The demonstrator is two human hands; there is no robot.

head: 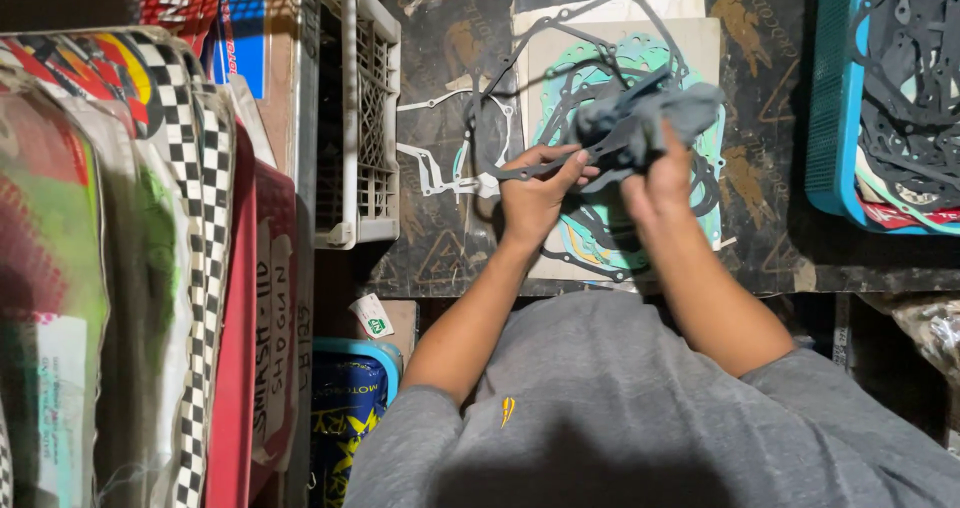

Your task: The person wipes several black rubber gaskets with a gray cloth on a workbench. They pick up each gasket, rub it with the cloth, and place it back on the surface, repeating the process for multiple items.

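Note:
My left hand (535,193) pinches one end of a thin dark grey gasket (560,163) that runs to the right. My right hand (655,178) grips a bunched grey cloth (650,118) pressed against the same gasket. Both hands hover over a pile of flat gaskets (600,233), some teal and some dark grey, lying on pale cardboard sheets (620,38) on a dark worn board (770,198).
A white plastic crate (365,118) stands on its side at the left of the board. A blue tray (835,108) full of dark gaskets sits at the right. Packaged goods with chequered and red wrapping (190,268) fill the left side. My grey shirt (620,418) fills the bottom.

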